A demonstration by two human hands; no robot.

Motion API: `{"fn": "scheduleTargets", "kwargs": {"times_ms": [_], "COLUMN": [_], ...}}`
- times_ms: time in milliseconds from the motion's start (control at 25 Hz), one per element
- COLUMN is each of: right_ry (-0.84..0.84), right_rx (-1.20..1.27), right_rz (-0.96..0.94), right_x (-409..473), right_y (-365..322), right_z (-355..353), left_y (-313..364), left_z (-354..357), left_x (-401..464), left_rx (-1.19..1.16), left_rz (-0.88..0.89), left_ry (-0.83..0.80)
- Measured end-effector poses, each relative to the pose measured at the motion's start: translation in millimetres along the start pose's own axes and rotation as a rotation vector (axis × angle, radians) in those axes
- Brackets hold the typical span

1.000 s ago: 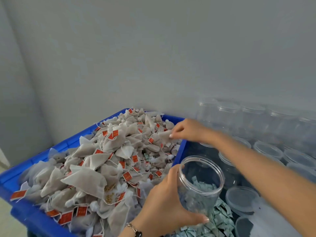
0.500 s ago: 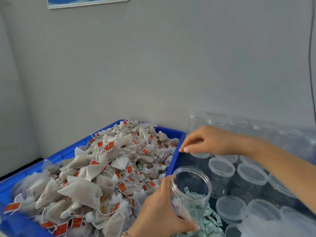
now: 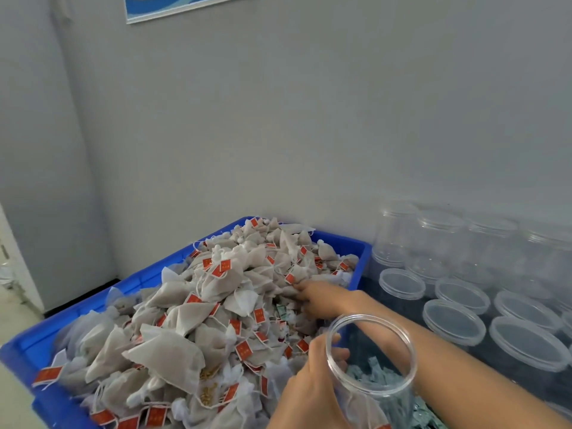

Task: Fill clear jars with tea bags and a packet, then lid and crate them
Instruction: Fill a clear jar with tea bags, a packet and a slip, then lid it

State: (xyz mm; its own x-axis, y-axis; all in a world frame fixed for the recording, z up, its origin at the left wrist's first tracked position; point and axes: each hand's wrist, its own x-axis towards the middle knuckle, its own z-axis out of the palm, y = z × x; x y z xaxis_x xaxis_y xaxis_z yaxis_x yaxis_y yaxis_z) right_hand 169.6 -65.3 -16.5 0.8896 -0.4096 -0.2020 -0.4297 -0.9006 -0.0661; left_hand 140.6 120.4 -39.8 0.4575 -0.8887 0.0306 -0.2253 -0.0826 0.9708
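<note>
Blue crate (image 3: 148, 278) heaped with tea bags (image 3: 185, 320)

Plain grey wall (image 3: 309, 119) meets a corner; framed, perhaps blue poster (image 3: 185, 6) above

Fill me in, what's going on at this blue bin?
A person is packing tea. The left hand grips an open clear plastic jar beside the blue plastic crate, which is heaped with beige mesh tea bags with red tags. The right hand reaches into the heap; whether it has gripped a bag is unclear. Lidded clear jars stand to the right, apparently empty.
</note>
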Motion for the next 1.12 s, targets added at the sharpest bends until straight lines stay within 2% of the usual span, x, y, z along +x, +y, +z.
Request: {"fn": "scheduleTargets", "kwargs": {"times_ms": [160,360,480,560,680,720,880,920,1000,1120], "right_ry": [0.116,0.395,0.469,0.400,0.134,0.092,0.325,0.317,0.115,-0.235], "right_rx": [0.112,0.216,0.392,0.447,0.249,0.191,0.213,0.171,0.103,0.149], "right_rz": [-0.046,-0.104,-0.186,-0.223,-0.211,-0.208,-0.232,-0.245,-0.265,-0.203], "right_x": [-47.0,-149.8,-212.5,-241.3,-253.3,-250.7,-199.7,-178.7,-133.1,-80.2], "right_y": [9.1,16.3,12.3,2.7,-11.4,-16.9,-49.0,-57.0,-77.0,-103.7], "right_z": [-33.4,-89.5,-108.1,-109.5,-91.6,-86.7,-101.7,-105.9,-106.5,-88.3], "left_y": [1.8,15.2,14.6,16.0,16.8,17.2,16.7,15.6,13.6,12.3], "left_z": [7.8,-2.6,-3.0,-3.2,-3.7,-4.0,-4.8,-4.7,-4.7,-3.9], "left_x": [-18.5,-28.4,-30.7,-32.9,-33.4,-33.5,-34.3,-34.0,-33.2,-31.0], "left_rx": [0.445,0.327,0.317,0.290,0.273,0.275,0.376,0.382,0.403,0.441], "left_rz": [0.148,0.235,0.299,0.291,0.284,0.301,0.335,0.331,0.340,0.339], "left_ry": [-0.071,-0.103,-0.092,-0.106,-0.103,-0.110,-0.133,-0.112,-0.083,-0.072]}}
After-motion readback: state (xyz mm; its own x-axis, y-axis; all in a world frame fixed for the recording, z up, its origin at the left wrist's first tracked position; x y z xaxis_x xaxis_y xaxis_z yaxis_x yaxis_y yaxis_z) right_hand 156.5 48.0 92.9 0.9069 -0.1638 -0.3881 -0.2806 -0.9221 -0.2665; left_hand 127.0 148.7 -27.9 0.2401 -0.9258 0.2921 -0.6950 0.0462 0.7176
